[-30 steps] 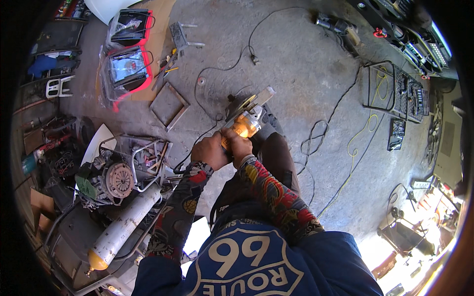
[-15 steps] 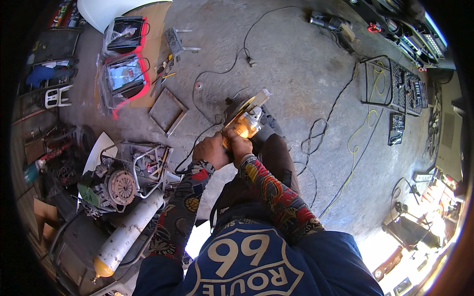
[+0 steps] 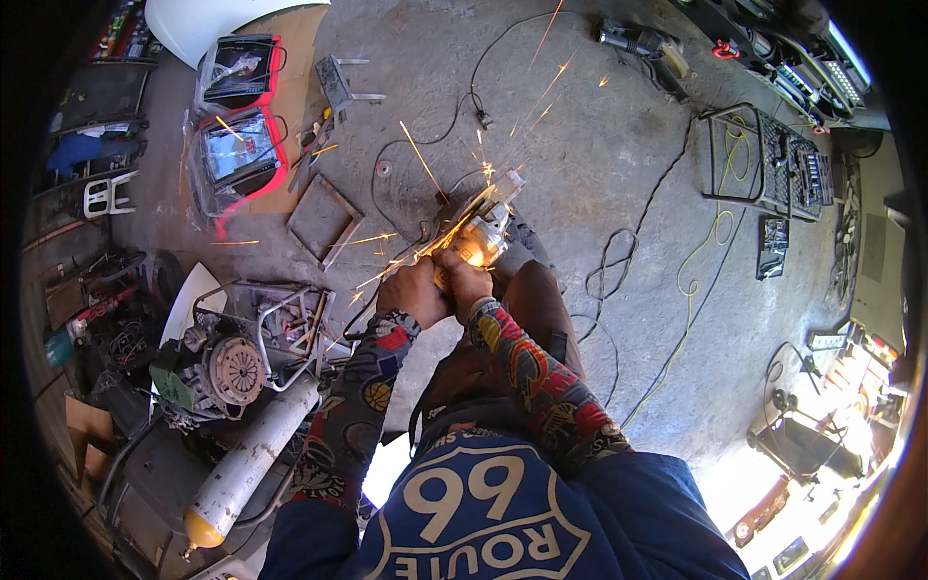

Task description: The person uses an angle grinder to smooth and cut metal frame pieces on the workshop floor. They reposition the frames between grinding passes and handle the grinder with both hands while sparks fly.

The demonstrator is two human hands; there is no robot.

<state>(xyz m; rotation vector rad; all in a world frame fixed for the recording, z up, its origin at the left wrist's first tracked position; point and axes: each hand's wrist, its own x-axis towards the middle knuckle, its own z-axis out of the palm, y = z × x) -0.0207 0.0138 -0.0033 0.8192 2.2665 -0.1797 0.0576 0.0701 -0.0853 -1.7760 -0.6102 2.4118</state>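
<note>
Both of my hands grip a yellow angle grinder (image 3: 476,244) at the middle of the view. My left hand (image 3: 414,292) is closed round its rear part, and my right hand (image 3: 464,277) is wrapped over the body beside it. The grinder's disc lies against a metal piece (image 3: 505,188), whose end sticks out past the tool; the exact contact is hidden. Orange sparks (image 3: 421,155) fly from there, both ahead and back to the left past my left hand. My leg (image 3: 535,304) is just right of the grinder.
A square metal frame (image 3: 326,220) lies on the floor to the left, near red-edged panels (image 3: 242,150) on cardboard. Black and yellow cables (image 3: 690,288) wind across the floor at right. Left of me are a gas cylinder (image 3: 253,464) and an engine part with a round clutch (image 3: 236,373).
Sparks now spray from the grinder where none showed before. My hands and the grinder keep nearly the same place, and the whole view has shifted slightly.
</note>
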